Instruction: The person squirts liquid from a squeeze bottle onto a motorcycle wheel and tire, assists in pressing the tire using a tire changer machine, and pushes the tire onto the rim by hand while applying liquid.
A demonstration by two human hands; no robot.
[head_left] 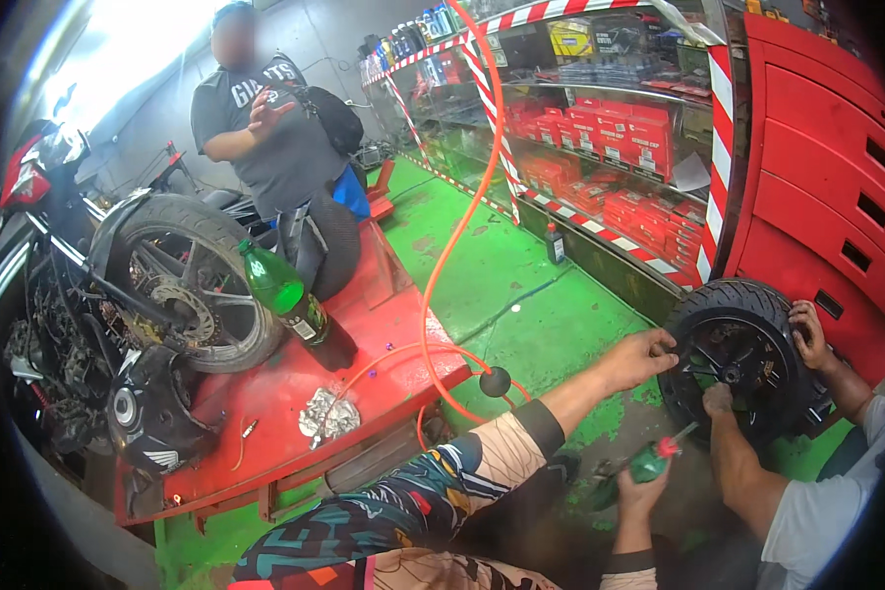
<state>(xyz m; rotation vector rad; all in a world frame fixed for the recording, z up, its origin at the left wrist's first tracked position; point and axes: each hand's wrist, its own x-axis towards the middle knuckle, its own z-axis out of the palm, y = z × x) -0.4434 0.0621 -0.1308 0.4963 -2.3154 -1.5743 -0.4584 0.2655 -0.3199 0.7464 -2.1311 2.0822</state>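
My left hand (639,360) reaches across to the left edge of a black motorcycle wheel (733,364), its bent fingers and thumb closed against the tire. Lower down, my right hand (643,500) is wrapped round a green plastic bottle (649,463) with a red cap and a thin pale nozzle angled toward the wheel. A co-worker in a light shirt crouches at the right. One co-worker's hand (809,334) rests on the tire's right side, and the other hand (718,399) is at the wheel's spokes, where its fingers are partly hidden.
A red platform (379,369) at left holds a large green soda bottle (295,305), crumpled foil (327,416) and motorcycle parts. An orange hose (462,231) hangs across the middle. Behind are a glass display case (600,118), a red cabinet (816,167) and a standing person (256,118).
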